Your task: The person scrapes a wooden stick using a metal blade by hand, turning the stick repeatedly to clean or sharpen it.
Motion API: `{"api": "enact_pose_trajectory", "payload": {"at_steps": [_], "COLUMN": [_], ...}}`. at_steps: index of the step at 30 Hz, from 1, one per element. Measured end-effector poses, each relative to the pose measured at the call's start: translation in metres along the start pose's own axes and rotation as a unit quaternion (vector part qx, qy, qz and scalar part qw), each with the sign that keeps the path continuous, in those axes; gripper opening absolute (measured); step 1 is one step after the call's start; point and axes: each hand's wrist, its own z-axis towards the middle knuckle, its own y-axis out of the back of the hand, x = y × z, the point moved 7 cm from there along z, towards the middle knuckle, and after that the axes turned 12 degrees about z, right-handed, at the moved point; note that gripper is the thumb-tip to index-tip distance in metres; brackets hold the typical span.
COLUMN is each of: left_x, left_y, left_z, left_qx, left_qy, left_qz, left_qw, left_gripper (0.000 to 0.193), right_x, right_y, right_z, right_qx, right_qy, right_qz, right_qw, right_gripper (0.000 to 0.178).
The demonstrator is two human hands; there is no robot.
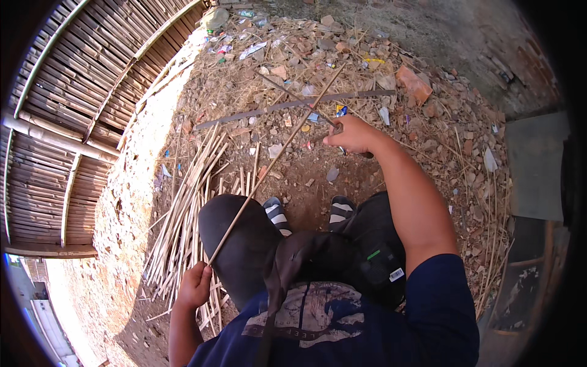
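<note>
My left hand [194,285], low on the left beside my knee, is closed round the near end of a long thin bamboo stick [263,177]. The stick slants up and away over my left thigh. My right hand [351,134], farther out, is closed on the handle of a long, narrow, dark-bladed knife [282,89] pointing far left; the fingers cover most of its handle. Blade and stick cross in view; whether they touch I cannot tell. Beneath them a long flat dark strip [257,112] lies across the ground. A pile of split bamboo sticks [177,235] lies left of my legs.
Rubble, dry straw and scraps of litter cover the ground, with a broken brick [414,84] at the far right. A bamboo-slat panel [79,79] rises on the left. A rough wall [452,37] stands behind, and a grey board [535,165] on the right.
</note>
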Motion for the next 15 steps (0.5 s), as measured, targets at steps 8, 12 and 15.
{"api": "enact_pose_trajectory", "payload": {"at_steps": [8, 12, 15], "left_x": [0.000, 0.004, 0.006], "left_y": [-0.006, -0.003, -0.002], "left_z": [-0.002, 0.001, 0.000], "left_qx": [-0.023, -0.026, -0.025], "left_qy": [-0.004, -0.013, -0.016], "left_qz": [0.011, 0.033, 0.039], "left_qw": [1.000, 0.999, 0.999], "left_gripper": [0.034, 0.032, 0.031], "right_x": [0.024, 0.016, 0.017], "right_y": [-0.028, -0.008, -0.022], "right_z": [-0.022, -0.015, -0.021], "right_qx": [0.105, 0.062, 0.030], "right_qy": [0.091, 0.037, 0.102], "right_qz": [-0.174, -0.153, -0.176], "right_qw": [0.975, 0.986, 0.979], "right_gripper": [0.047, 0.045, 0.043]}}
